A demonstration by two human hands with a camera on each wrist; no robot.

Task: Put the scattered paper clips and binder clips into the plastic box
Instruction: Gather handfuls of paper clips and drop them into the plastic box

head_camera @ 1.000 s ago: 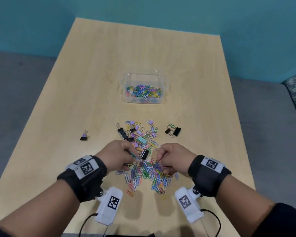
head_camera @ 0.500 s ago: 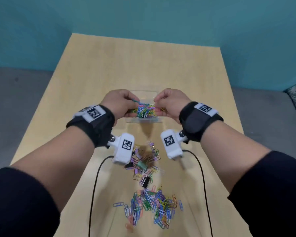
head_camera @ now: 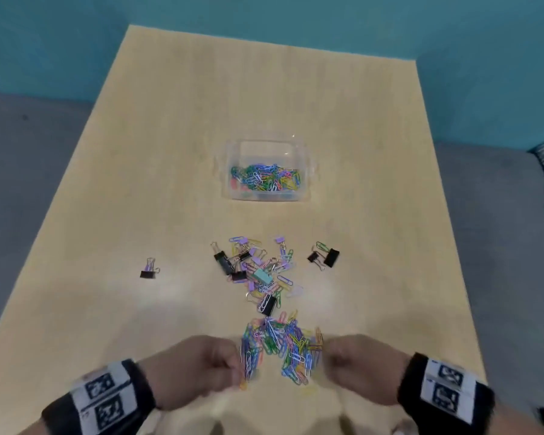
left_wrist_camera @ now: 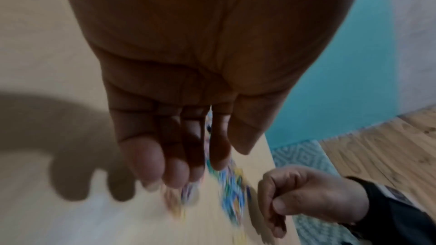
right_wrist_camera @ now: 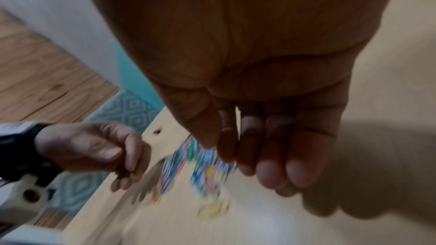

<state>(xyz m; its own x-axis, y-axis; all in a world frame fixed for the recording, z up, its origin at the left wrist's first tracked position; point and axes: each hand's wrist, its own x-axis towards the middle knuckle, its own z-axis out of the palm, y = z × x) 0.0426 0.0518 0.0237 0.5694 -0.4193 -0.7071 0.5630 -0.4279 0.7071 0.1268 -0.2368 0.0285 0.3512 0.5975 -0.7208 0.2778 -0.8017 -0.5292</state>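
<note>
One clear plastic box (head_camera: 266, 146) stands near the middle of the table (head_camera: 170, 152) and holds a layer of coloured paper clips (head_camera: 266, 182), too many and too tangled to count. Nearer the person lie two loose groups. The mixed group (head_camera: 258, 271) contains paper clips together with binder clips: about four black ones, one teal binder clip (head_camera: 263, 276) and several small purple ones; the exact count cannot be read through the blur. To its right, two black binder clips (head_camera: 324, 257) lie together; to its left, well apart, one binder clip (head_camera: 149, 271) with a purple top lies alone. The near pile of paper clips (head_camera: 280, 346) sits between the two hands. The left hand (head_camera: 198, 368) is at the pile's left edge with fingers (left_wrist_camera: 151, 163) hanging loosely, tips close to the clips; whether it holds any clip cannot be determined. The right hand (head_camera: 361, 368) is at the pile's right edge, fingers (right_wrist_camera: 299, 172) likewise loosely bent above the clips, and any grip cannot be confirmed. Each wrist carries one black band (head_camera: 104, 400) with printed markers.
</note>
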